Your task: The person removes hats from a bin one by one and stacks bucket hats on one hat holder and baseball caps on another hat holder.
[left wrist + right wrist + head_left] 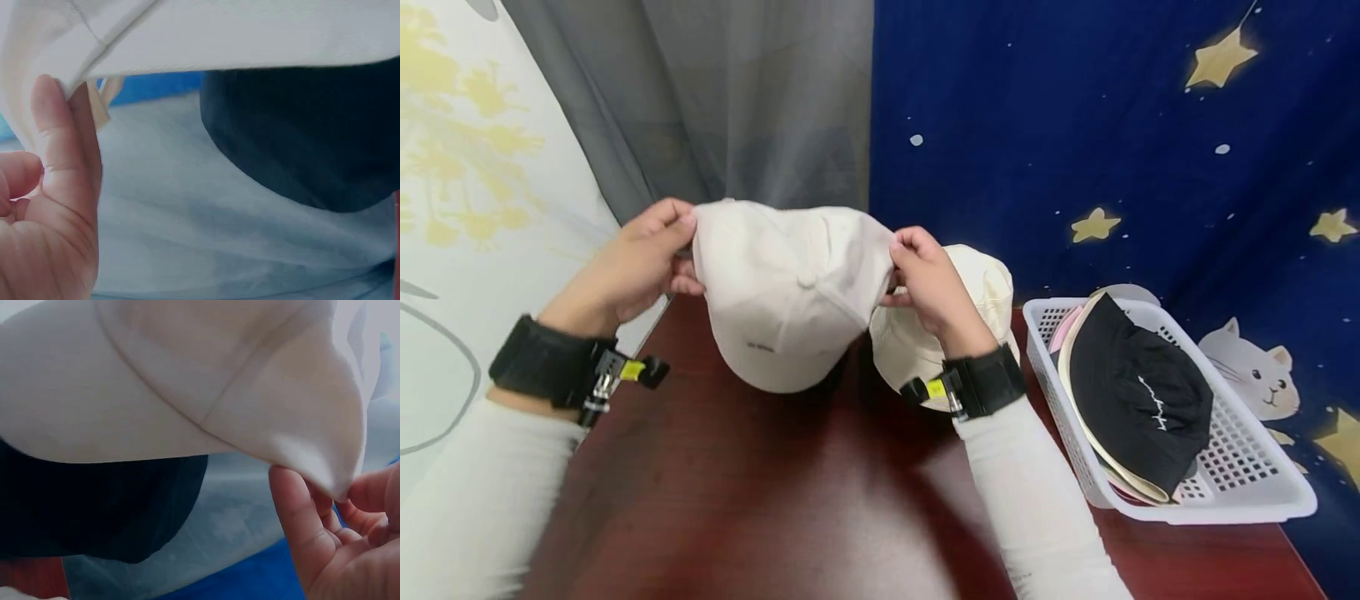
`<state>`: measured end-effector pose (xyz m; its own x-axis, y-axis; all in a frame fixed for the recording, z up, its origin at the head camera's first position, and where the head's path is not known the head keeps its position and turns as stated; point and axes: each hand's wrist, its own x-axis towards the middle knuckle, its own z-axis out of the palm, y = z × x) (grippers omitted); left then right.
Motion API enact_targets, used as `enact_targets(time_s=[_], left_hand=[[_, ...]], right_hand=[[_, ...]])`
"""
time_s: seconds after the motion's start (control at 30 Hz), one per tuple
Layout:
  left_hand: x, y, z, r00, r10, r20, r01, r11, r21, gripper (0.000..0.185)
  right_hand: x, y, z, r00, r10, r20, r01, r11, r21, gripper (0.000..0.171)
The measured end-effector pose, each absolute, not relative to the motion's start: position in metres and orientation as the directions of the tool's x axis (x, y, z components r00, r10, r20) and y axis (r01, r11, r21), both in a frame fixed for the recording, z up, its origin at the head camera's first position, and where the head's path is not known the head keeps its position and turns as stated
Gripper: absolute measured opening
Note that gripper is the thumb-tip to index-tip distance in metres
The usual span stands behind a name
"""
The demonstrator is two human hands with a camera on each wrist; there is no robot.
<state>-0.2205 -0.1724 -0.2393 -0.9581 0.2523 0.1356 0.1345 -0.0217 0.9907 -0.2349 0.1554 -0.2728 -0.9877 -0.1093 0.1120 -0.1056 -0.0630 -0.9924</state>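
Cream cap [786, 292] hangs mid-frame above the table [760, 492] — left hand [625, 271] and right hand [928, 287] pinch its opposite edges; white basket [1247, 483] at lower right.

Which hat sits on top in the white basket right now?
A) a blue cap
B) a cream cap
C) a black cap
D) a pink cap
C: in the head view a black cap with small white stitching lies on top of the lighter hats in the white basket.
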Motion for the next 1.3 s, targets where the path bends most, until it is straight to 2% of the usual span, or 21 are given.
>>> enact_targets(time_s=[0.2, 0.4, 0.6, 0.87, 0.97, 1.17, 1.3], left_hand=[[-0.267, -0.183, -0.225, -0.976, 0.207, 0.070, 0.059, -0.059, 0.997, 0.020], [-0.299, -0.186, -0.256, -0.986, 0.153, -0.068, -0.054, 0.088, 0.995, 0.016], [-0.309, -0.181, -0.298, -0.974, 0.116, -0.195, -0.175, 0.161, 0.971, 0.017], [-0.308, -0.182, -0.340, -0.943, 0.143, -0.301, -0.258, 0.259, 0.931, 0.021], [-0.307, -0.186, -0.349, -0.947, 0.140, -0.290, -0.252, 0.241, 0.937, 0.021], [-0.306, -0.191, -0.347, -0.958, 0.168, -0.231, -0.192, 0.218, 0.957, 0.038], [-0.304, -0.190, -0.336, -0.966, 0.169, -0.198, -0.153, 0.247, 0.957, 0.030]], right_hand=[[-0.279, 0.134, -0.256, -0.995, -0.102, 0.014, -0.018, 0.033, -0.999, 0.010], [-0.307, 0.123, -0.264, -0.981, -0.142, -0.132, 0.107, 0.167, -0.980, 0.012], [-0.319, 0.123, -0.279, -0.965, -0.112, -0.238, 0.205, 0.249, -0.947, 0.008], [-0.317, 0.114, -0.298, -0.964, -0.057, -0.261, 0.221, 0.383, -0.897, 0.011], [-0.317, 0.110, -0.305, -0.966, -0.033, -0.255, 0.225, 0.370, -0.901, 0.013], [-0.317, 0.110, -0.309, -0.977, -0.005, -0.215, 0.203, 0.310, -0.929, 0.015], [-0.318, 0.113, -0.301, -0.978, -0.007, -0.210, 0.201, 0.270, -0.942, 0.014]])
